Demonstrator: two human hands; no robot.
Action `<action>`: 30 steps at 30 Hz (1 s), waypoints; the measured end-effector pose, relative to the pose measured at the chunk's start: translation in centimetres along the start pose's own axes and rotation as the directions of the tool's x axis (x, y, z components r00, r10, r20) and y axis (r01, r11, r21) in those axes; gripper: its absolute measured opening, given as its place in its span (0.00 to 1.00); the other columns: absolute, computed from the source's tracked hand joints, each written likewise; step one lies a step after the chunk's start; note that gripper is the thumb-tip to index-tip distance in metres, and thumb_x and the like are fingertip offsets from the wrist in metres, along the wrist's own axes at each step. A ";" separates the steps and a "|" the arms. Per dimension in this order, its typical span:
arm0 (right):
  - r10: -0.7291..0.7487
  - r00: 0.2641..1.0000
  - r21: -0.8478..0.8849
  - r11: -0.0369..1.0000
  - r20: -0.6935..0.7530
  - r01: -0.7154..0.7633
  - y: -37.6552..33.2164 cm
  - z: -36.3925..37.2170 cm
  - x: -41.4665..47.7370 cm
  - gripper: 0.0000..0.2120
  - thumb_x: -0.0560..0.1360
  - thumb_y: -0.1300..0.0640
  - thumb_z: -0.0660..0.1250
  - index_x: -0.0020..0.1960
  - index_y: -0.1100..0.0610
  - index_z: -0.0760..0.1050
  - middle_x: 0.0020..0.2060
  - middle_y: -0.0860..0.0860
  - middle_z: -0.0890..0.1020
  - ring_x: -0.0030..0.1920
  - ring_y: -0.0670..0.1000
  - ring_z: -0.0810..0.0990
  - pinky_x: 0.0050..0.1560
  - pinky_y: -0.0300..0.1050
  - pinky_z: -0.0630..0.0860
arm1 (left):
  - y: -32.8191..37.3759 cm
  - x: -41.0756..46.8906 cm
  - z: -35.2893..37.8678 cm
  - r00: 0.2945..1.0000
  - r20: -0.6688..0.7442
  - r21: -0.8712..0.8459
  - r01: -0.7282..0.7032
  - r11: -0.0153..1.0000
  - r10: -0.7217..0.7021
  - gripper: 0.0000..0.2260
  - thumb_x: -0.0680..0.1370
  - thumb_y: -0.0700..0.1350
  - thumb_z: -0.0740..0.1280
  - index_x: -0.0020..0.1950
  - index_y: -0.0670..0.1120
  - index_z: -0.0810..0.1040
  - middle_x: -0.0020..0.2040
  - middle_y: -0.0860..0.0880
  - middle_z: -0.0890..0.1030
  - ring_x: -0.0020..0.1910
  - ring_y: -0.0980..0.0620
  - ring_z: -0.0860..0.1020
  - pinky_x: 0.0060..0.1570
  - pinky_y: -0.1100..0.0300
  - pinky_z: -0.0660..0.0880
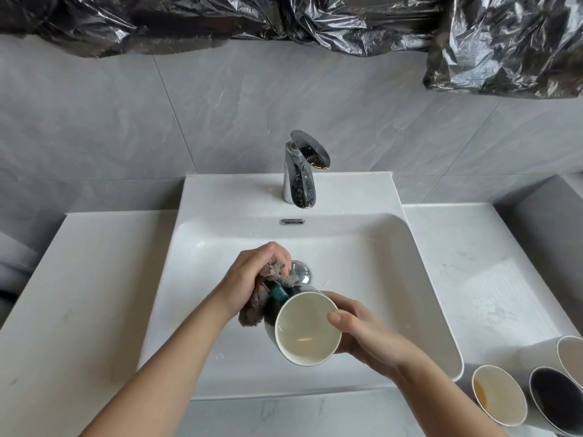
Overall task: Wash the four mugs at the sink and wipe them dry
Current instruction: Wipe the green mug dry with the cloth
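so the mug (pixel 307 329) is held over the sink (pixel 239 197) basin, just in front of the drain plug (pixel 301 271), tipped so its cream inside faces the camera; right hand (pixel 369 339) is wrapped round its body, thumb on the rim; left hand (pixel 252 272) has a brownish cloth (pixel 255 304) bunched in its grip, pressed on the mug's dark outside by the teal handle; on the tabletop (pixel 79 279) at the right sit a stained mug (pixel 500 395), a dark-lined mug (pixel 556 398) and a pale mug (pixel 572 354), side by side

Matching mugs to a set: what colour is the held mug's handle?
The handle is teal, clearest in the head view.
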State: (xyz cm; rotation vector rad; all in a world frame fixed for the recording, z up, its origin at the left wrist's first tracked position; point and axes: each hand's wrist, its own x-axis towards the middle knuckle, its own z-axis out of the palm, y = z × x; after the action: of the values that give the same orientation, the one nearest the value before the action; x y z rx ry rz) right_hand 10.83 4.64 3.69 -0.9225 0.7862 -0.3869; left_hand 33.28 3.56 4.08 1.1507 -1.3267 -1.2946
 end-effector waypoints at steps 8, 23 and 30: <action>0.039 0.999 -0.131 0.991 0.000 -0.039 0.0 0.0 0.2 0.32 0.65 0.46 0.71 0.66 0.57 0.75 0.52 0.51 0.83 0.50 0.48 0.82 0.44 0.44 0.80 | 1.2 0.9 -1.4 0.855 0.433 0.237 0.197 0.951 -0.285 0.05 0.75 0.47 0.65 0.47 0.46 0.71 0.41 0.52 0.74 0.41 0.53 0.69 0.45 0.56 0.66; 0.064 0.995 -0.091 0.993 -0.077 -0.071 0.8 -0.6 0.3 0.32 0.64 0.44 0.72 0.64 0.57 0.76 0.51 0.52 0.83 0.51 0.50 0.83 0.45 0.49 0.82 | -2.6 0.0 -0.6 0.910 0.120 -0.430 0.409 0.805 -0.398 0.13 0.62 0.42 0.65 0.46 0.45 0.72 0.45 0.42 0.70 0.44 0.44 0.69 0.43 0.53 0.66; -0.009 0.994 0.178 0.984 -0.110 0.029 1.7 0.1 1.2 0.34 0.54 0.37 0.82 0.56 0.53 0.85 0.50 0.56 0.85 0.51 0.58 0.84 0.47 0.56 0.82 | -3.8 -1.1 2.7 0.862 -0.238 -0.535 0.269 0.801 -0.448 0.17 0.78 0.53 0.67 0.58 0.42 0.78 0.57 0.38 0.81 0.56 0.40 0.79 0.58 0.47 0.73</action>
State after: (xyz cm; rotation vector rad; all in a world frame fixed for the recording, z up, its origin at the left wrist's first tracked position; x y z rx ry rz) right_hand 11.70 4.90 1.83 -0.7451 0.8284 -0.5203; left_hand 30.85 4.97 0.26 1.2316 -0.4705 -1.4962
